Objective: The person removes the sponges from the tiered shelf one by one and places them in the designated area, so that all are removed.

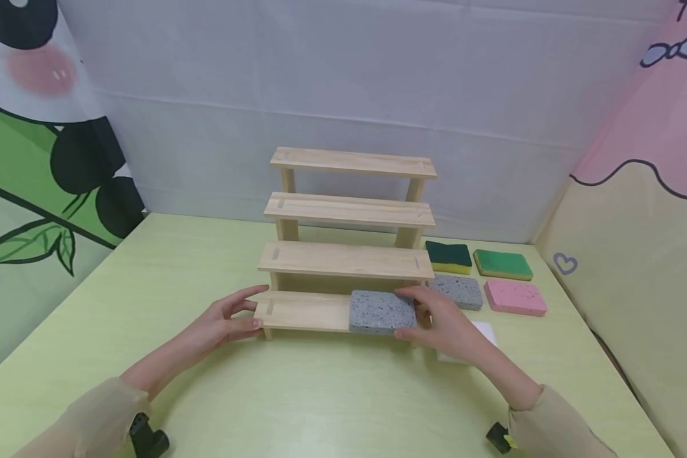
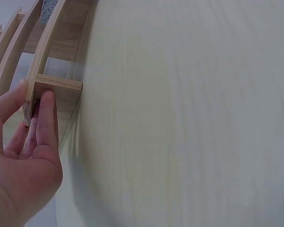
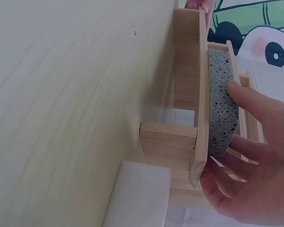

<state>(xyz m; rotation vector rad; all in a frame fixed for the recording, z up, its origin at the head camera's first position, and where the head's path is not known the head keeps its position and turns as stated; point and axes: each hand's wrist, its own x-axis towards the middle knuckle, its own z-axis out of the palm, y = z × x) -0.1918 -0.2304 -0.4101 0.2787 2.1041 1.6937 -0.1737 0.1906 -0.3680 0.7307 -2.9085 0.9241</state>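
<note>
A four-step wooden shelf rack [image 1: 346,257] stands on the table. On the right part of its lowest step lies a grey speckled sponge [image 1: 380,312], flat, its pores showing in the right wrist view. My right hand [image 1: 446,321] holds this sponge at its right end, thumb at the front and fingers at the back and end. At the lowest step's left end, my left hand [image 1: 220,324] grips the board; the left wrist view shows its fingers against the end and the leg [image 2: 59,85].
Right of the rack lie a dark green and yellow sponge [image 1: 448,256], a green sponge [image 1: 502,264], another grey sponge [image 1: 457,291] and a pink sponge [image 1: 515,297]. A white sponge block [image 3: 137,194] sits partly under my right hand. Fabric walls [image 1: 349,76] enclose the table.
</note>
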